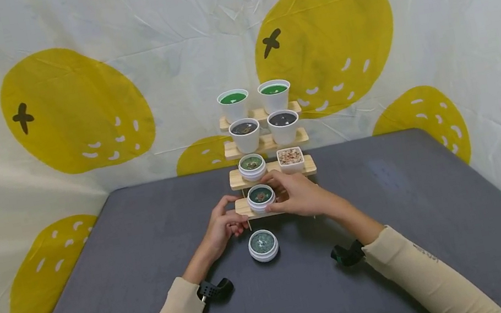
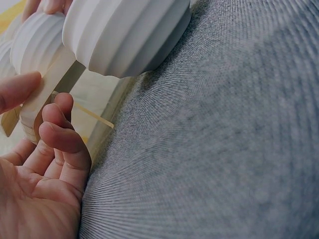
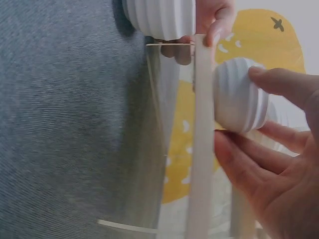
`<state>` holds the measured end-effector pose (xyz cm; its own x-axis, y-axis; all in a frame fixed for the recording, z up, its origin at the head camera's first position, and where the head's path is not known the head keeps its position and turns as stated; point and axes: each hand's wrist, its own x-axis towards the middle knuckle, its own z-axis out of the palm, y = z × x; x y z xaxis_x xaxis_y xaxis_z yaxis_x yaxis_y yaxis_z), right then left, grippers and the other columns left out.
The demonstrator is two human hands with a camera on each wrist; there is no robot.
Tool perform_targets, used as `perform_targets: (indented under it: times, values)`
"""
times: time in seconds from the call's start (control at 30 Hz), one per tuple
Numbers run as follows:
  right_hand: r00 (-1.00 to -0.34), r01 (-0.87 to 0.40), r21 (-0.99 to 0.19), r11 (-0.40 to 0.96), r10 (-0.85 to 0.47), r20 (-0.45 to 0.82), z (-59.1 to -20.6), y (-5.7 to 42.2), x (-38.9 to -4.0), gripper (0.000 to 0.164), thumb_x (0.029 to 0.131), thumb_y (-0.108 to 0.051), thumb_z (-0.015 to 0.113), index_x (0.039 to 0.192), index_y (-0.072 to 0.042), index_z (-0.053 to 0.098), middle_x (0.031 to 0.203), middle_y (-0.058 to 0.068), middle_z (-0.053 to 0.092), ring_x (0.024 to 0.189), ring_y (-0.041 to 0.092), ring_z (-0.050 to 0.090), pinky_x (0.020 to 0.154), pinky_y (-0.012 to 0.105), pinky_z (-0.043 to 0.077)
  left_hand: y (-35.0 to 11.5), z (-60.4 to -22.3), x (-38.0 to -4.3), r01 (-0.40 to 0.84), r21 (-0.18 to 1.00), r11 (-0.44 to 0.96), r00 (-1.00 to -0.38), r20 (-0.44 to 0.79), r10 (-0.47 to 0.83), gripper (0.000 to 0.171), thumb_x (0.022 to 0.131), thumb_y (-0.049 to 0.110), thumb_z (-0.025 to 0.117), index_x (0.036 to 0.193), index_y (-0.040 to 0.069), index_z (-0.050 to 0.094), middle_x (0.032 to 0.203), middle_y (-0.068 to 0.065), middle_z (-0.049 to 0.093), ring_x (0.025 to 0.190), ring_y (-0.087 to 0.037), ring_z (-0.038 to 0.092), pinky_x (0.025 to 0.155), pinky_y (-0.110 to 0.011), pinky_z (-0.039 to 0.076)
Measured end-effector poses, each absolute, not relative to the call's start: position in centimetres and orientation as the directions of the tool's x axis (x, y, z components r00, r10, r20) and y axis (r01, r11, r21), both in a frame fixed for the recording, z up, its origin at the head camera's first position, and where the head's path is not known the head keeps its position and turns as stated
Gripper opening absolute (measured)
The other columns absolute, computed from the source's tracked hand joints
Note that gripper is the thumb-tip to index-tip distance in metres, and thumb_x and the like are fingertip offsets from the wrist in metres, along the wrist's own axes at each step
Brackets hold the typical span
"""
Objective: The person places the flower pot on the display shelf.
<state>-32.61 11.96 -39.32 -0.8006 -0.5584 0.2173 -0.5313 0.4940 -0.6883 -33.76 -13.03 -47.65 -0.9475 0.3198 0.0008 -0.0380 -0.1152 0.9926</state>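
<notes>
On the bottom step of a wooden tiered stand [image 1: 289, 203] sits a round white ribbed jar [image 1: 261, 199] with a dark green, speckled filling. My right hand [image 1: 299, 192] grips this jar [image 3: 237, 94] between thumb and fingers, from its right side. My left hand [image 1: 222, 226] holds the left end of that same step, thumb on top; in the left wrist view the other fingers [image 2: 65, 139] curl at and below the board. A second white ribbed jar [image 1: 263, 246], greyish green on top, stands on the table in front of the stand, touched by neither hand.
Higher steps carry a green-filled jar [image 1: 252, 168], a square dish of pebbly bits [image 1: 290, 160], two dark-filled cups [image 1: 284, 127] and two green-filled cups [image 1: 275, 96]. Grey cloth covers the table [image 1: 141, 220]. Behind hangs a white curtain [image 1: 196, 76] with yellow fruit prints.
</notes>
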Motion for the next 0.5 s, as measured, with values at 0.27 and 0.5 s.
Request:
perform_targets:
  times: [0.27, 0.5]
  values:
    - [-0.778, -0.616, -0.511, 0.600, -0.564, 0.276, -38.3, 11.8, -31.7, 0.054, 0.088, -0.023, 0.083, 0.132, -0.007, 0.058, 0.116, 0.010, 0.076, 0.103, 0.022, 0.073, 0.086, 0.043, 0.059, -13.1, -47.7, -33.7, -0.041, 0.992, -0.123, -0.947, 0.001, 0.321, 0.045, 0.086, -0.002, 0.061, 0.126, 0.009, 0.044, 0.065, -0.002, 0.066, 0.052, -0.010, 0.054, 0.049, -0.022, 0.043]
    - [-0.758, -0.650, -0.450, 0.612, -0.564, 0.328, -37.6, 11.7, -31.0, 0.042, 0.088, -0.023, 0.081, 0.124, -0.009, 0.065, 0.119, 0.009, 0.071, 0.108, 0.024, 0.073, 0.091, 0.041, 0.059, -13.2, -47.7, -33.6, -0.036, 0.991, -0.126, -0.947, 0.007, 0.321, 0.047, 0.085, -0.001, 0.062, 0.128, 0.008, 0.044, 0.065, -0.002, 0.066, 0.052, -0.010, 0.054, 0.049, -0.022, 0.044]
